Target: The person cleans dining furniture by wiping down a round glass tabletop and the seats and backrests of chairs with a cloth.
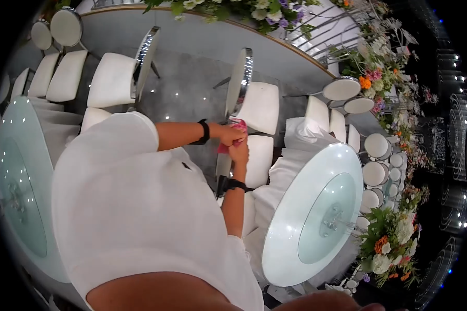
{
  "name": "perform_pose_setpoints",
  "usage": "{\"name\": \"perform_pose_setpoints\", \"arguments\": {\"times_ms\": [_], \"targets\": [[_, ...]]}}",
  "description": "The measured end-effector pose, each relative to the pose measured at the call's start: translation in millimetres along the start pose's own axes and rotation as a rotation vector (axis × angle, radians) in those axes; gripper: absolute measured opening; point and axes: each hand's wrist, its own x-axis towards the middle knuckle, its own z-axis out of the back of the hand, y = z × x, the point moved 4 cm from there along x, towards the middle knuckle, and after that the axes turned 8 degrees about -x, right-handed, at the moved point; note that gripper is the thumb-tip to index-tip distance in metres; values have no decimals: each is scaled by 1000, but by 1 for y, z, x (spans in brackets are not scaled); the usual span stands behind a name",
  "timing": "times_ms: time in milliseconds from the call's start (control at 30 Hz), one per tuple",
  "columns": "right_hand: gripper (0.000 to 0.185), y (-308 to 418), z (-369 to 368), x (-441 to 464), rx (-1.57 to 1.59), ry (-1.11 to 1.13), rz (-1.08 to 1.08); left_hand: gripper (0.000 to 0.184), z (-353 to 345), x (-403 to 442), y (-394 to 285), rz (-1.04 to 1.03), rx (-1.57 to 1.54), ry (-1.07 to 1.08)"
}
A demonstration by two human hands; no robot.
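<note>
While overhead lights glint off a polished gray floor, a person in a white short-sleeved top brings both hands together at a silver-rimmed round chair back. The left hand and the right hand close their fingers around a bright pink item, thin and crumpled-looking, which sits between them, just beside the chair back and a white padded seat. Pale marks show on the pink surface, too small to read. Black bands circle both wrists.

At right, a round table with a glossy pale top bears a greenish glass-like disc; clear pieces cluster at its middle, and whether they hold anything cannot be made out. White cloth with a satin sheen falls in folds beside it. A similar table, topped with its own tinted disc, stands at left. Orange, white, pink and purple flowers mass among green leaves along the far side, near more round-backed chairs.
</note>
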Motion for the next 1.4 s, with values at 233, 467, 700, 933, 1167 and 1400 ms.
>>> {"name": "perform_pose_setpoints", "arguments": {"times_ms": [233,467,700,933,1167,1400], "targets": [[71,-18,-8,-84,-247,-216,-89,44,-35,-33,-55,-368,240,-58],[66,-37,-15,-115,-363,-142,-254,31,-61,-34,-70,-626,213,-27],[61,-41,-1,-63,-353,-1,-217,33,-34,-3,-50,-381,46,141],[73,-25,8,-21,-340,143,-306,41,1,12,-22,-313,-204,78],[69,-21,14,25,-323,138,-174,35,1,44,21,-255,-176,114],[33,-15,-9,63,-259,162,-148,35,20,58,64,-294,-165,196]]}}
